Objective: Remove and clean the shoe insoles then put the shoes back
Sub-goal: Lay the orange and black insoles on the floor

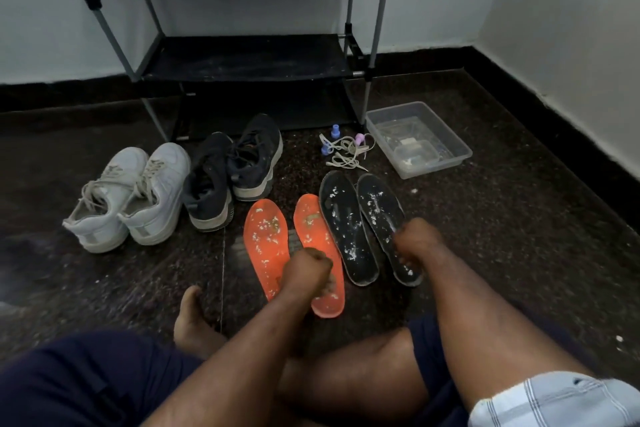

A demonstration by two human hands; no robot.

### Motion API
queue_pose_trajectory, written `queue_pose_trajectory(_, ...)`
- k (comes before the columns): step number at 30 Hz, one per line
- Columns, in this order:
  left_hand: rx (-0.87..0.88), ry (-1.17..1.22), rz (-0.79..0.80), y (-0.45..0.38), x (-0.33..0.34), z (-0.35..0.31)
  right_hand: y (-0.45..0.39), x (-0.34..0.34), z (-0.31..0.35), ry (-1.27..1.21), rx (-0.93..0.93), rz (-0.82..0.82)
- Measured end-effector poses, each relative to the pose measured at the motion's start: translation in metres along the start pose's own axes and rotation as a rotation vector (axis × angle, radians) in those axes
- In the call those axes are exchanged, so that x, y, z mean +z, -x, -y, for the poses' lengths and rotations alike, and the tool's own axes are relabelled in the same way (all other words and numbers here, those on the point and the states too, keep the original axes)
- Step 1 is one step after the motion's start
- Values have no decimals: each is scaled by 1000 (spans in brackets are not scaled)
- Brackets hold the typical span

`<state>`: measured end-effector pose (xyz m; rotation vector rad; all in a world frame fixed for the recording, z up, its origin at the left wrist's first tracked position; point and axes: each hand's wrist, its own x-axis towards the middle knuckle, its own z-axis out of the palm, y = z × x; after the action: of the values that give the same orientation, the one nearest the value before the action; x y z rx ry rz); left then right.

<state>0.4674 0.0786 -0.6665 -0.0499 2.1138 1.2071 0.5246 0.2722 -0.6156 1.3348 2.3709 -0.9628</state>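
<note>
Both grips sit low over the heel ends of the insoles. My left hand (308,269) is curled into a fist above the heel of the inner orange insole (317,236); whether it pinches the edge or holds nothing I cannot tell, since the knuckles hide the fingertips. My right hand (417,241) is bent over the outer black insole (384,215), fingers curled down at its heel half, and again I cannot see whether they clasp it.

All four insoles lie flat on the floor (502,236), side by side, speckled with white flecks: the outer orange insole (265,236), then the inner orange one, then the inner black insole (343,218) and the outer black one. Each long axis runs away from me, heel near, toe far, the black pair leaning slightly leftward at the toes.

So each hand is nearest its own pair, and I judge a lift would come heel-first, drawing toward me. The white shoes (128,198) and dark shoes (232,170) stand beyond on the left, before the rack (242,59).
</note>
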Motion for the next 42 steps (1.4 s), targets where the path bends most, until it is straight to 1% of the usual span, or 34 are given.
queue_pose_trajectory(2, 20, -116, -150, -8, -32, 1, 3, 20, 18, 15, -119, 72)
queue_pose_trajectory(4, -11, -254, -298, -14, -62, 10, 16, 39, 39, 22, -229, 157)
queue_pose_trajectory(6, -79, -335, -353, -18, -82, 24, 24, 59, 55, 65, -347, 185)
queue_pose_trajectory(9, -149, -349, -344, -33, -96, 44, 29, 82, 64, 119, -430, 141)
queue_pose_trajectory(14, -107, -328, -367, -39, -90, 48, 21, 89, 62, 165, -413, 30)
queue_pose_trajectory(16, -120, -316, -375, -40, -89, 46, 16, 89, 60, 186, -402, 6)
queue_pose_trajectory(19, -148, -285, -378, -43, -89, 45, 10, 92, 58, 214, -390, 5)
queue_pose_trajectory(22, -132, -258, -379, -46, -89, 46, 7, 95, 60, 238, -402, 10)
queue_pose_trajectory(27, -179, -196, -347, -50, -93, 48, 3, 100, 59, 273, -423, -13)
queue_pose_trajectory(31, -199, -256, -353, -49, -94, 47, 3, 104, 59, 282, -444, -54)
queue_pose_trajectory(36, -135, -337, -388, -48, -84, 49, 3, 107, 57, 317, -468, -52)
queue_pose_trajectory(42, -188, -222, -393, -51, -83, 46, 0, 106, 55, 335, -498, -41)
